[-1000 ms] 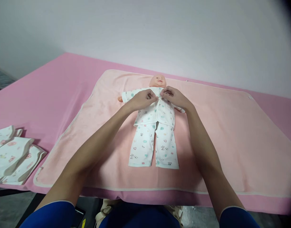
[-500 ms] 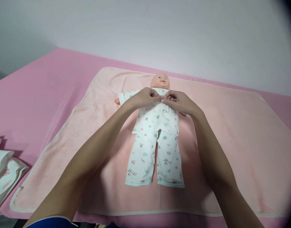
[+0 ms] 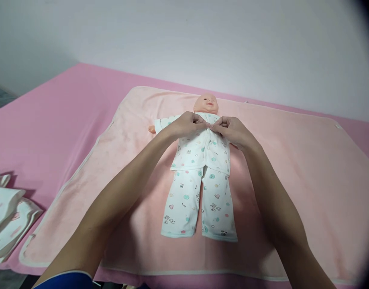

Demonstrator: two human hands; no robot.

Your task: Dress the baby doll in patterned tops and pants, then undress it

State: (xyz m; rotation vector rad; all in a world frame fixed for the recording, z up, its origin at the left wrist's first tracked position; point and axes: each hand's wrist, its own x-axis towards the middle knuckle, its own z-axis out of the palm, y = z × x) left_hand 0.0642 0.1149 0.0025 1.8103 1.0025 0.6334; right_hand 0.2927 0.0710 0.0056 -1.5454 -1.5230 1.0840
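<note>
- Left hand at 9 o'clock and right hand at 3 have been brought together.
- The jacket seems pinched by both, front edges apparently held meeting.

A pink table bears a blanket spread below the left hand and right hand, with folded cloth well left of both.
</note>
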